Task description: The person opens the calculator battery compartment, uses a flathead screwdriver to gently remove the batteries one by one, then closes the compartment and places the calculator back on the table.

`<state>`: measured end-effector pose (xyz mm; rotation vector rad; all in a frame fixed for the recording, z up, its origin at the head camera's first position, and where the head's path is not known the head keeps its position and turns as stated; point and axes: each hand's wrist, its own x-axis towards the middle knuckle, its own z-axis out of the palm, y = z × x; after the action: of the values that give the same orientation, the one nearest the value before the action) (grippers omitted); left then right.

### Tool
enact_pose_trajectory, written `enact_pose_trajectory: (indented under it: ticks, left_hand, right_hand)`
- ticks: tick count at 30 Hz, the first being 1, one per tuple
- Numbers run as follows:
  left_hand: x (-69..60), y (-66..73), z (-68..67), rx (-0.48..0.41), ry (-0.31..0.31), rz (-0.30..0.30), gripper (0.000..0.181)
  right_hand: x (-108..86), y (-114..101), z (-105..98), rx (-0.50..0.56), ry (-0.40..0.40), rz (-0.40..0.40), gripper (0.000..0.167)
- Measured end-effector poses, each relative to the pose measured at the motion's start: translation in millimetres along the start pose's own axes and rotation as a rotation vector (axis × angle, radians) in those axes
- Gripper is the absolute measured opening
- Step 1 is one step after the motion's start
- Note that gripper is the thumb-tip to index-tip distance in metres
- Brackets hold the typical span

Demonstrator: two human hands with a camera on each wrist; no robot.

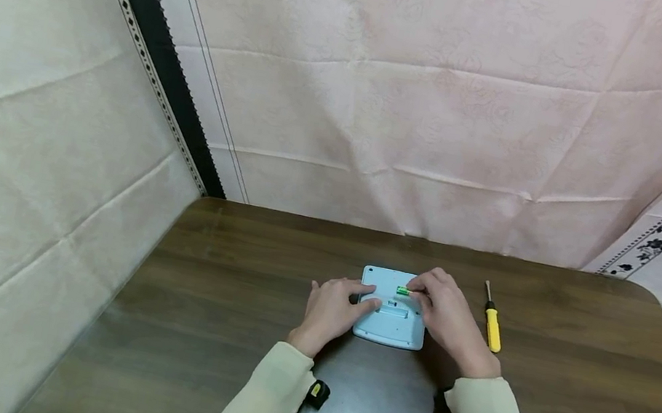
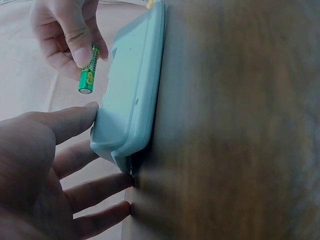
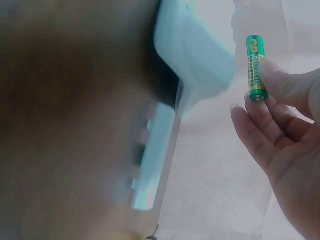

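A light-blue plastic device (image 1: 389, 336), with a recess in its upper face, lies flat on the table. My right hand (image 1: 447, 316) pinches a green GP battery (image 3: 256, 70) between thumb and fingers, above the device and apart from it. The battery's flat end faces the left wrist camera. From the left side, my left hand (image 1: 334, 310) rests its thumb (image 2: 75, 120) and index fingertip on the device (image 2: 125, 95); its other fingers reach down to the tabletop. A small light-blue plastic piece (image 3: 156, 160) with tabs lies beside the device in the right wrist view.
A yellow-handled screwdriver (image 1: 492, 325) lies to the right of my right hand on the brown wooden table (image 1: 220, 305). Pale patterned cloth (image 1: 454, 110) hangs behind the table's far edge, and more cloth hangs at the left.
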<state>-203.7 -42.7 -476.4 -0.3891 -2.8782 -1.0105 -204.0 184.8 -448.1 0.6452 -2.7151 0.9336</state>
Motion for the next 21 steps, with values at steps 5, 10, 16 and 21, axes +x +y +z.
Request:
enact_pose_trajectory:
  ticks: [5,10,16,21]
  left_hand:
    - [-0.1,1.2,-0.5,-0.006,-0.007,-0.014,0.038]
    - [0.3,0.9,-0.1,-0.027,0.000,-0.011,0.037]
    - [-0.2,-0.2,0.3,-0.038,-0.003,-0.004,0.037]
    - [-0.4,-1.6,-0.2,-0.044,-0.003,0.006,0.037]
  right_hand:
    - [4.2,10.2,-8.0,0.000,0.037,0.042,0.010]
    - [8.5,21.3,-17.2,0.018,0.053,0.119,0.010]
    - [11.8,33.6,-22.1,0.039,0.080,0.150,0.011]
    - [13.9,38.4,-22.3,0.033,0.082,0.149,0.010]
